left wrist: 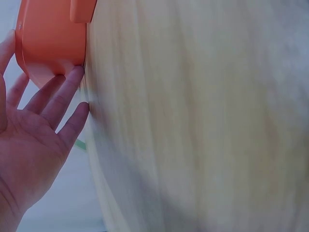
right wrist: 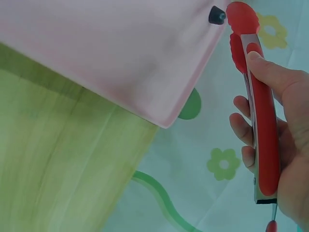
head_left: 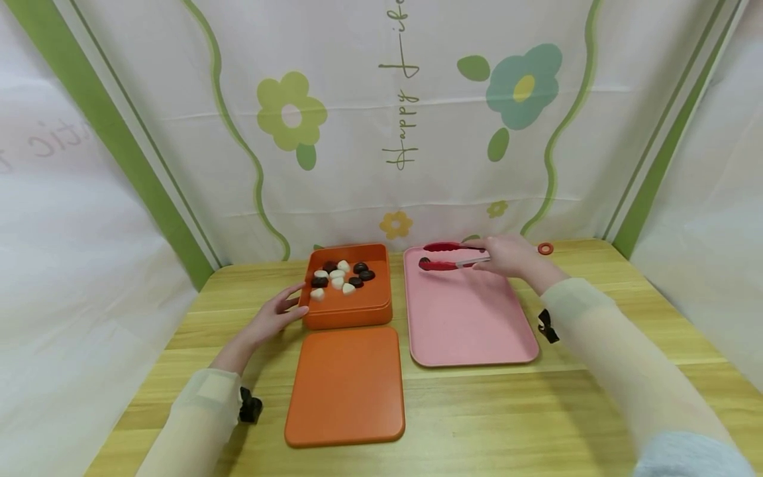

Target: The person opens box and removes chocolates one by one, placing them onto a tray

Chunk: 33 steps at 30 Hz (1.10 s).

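Note:
Fingers spread, my left hand [head_left: 277,318] touches the left side of an open orange box [head_left: 357,318]; in the left wrist view its fingertips rest against the box wall [left wrist: 53,46]. Several white stones [head_left: 337,273] and black stones [head_left: 367,275] lie inside the box. My right hand [head_left: 511,255] grips red-and-silver tongs [head_left: 441,266] over the far end of a pink tray [head_left: 471,324], their tips spread apart. A single dark stone [right wrist: 217,15] lies by the tray's rim, beside the tongs' head in the right wrist view.
An orange lid [head_left: 346,387] lies flat in front of the box. On the wooden table [head_left: 477,417], a small red ring [head_left: 545,248] sits beyond the right hand. A printed curtain [head_left: 357,132] hangs behind the table, with white side curtains.

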Tool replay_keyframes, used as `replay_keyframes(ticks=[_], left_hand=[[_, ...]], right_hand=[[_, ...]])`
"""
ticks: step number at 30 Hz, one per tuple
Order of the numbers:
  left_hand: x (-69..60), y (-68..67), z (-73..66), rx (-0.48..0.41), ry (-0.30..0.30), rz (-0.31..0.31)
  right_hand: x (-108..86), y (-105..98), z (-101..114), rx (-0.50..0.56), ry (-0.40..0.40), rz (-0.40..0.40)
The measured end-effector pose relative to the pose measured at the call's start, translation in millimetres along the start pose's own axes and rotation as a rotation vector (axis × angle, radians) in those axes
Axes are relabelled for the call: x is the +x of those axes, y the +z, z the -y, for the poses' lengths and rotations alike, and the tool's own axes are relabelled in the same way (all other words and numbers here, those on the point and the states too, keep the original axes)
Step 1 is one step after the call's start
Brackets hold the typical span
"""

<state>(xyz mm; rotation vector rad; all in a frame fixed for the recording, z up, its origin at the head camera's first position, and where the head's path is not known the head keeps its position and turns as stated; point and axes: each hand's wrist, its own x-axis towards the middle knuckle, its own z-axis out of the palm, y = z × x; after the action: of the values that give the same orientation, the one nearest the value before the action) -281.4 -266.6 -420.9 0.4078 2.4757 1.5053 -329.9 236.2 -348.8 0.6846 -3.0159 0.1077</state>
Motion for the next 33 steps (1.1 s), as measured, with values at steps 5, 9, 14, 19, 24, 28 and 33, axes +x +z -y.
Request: replay_keyframes(ticks=[5,9,14,19,24,28,33], left_hand=[[-0.3,-0.5,0.4,-0.006,0.002,0.005],[-0.1,-1.0,-0.3,0.006,0.003,0.004],[-0.9,-1.2,-1.0,0.011,0.0,0.001],[-1.4,-0.9,-2.0,0.013,-0.002,0.004],[-1.2,-0.5,-2.3,0.012,0.0,0.008],[-0.5,-0.3,-0.5,0.009,0.007,0.006],[0.3,-0.1,0.5,0.005,0.01,0.005]], right_hand=[[-5.2,-11,4,-0.02,-0.044,-0.027],[-7.1,-20,10,-0.022,-0.093,-0.053],[-5.4,-31,21,0.004,-0.143,-0.061],[-1.9,-38,38,0.025,-0.196,-0.06],[2.3,-41,59,0.089,-0.228,-0.017],[6.7,-41,74,0.055,-0.255,-0.013],[13.7,-40,90,-0.045,-0.296,-0.048]])
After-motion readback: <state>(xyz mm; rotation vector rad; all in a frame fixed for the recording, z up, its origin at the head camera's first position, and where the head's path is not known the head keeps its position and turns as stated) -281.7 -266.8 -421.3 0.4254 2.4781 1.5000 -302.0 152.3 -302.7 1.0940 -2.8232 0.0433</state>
